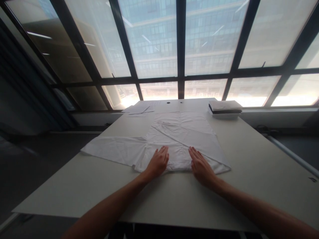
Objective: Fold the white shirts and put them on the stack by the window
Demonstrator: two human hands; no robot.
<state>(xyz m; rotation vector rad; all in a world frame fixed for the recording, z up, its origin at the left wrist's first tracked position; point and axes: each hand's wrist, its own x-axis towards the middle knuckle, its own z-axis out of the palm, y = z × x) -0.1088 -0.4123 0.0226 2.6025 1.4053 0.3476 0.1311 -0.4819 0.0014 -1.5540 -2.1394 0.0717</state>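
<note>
A white long-sleeved shirt (179, 132) lies spread on the table, with some wrinkles. One sleeve (114, 149) stretches out to the left, while on the right the cloth is folded across the body at a slant. My left hand (159, 161) rests flat on the near part of the shirt, left of its middle, fingers stretched forward. Right of the middle, my right hand (201, 166) lies on the fabric too, its fingers straight and angled inward. A strip of shirt shows between the two hands, and neither hand grips anything.
The white table (99, 196) reaches toward a wall of large windows (152, 39). Loose paper sheets (141, 109) lie at its far left. At the far right sits a stack of folded cloth-like items (225, 109), white and dark. A dark curtain (27, 76) hangs at the left.
</note>
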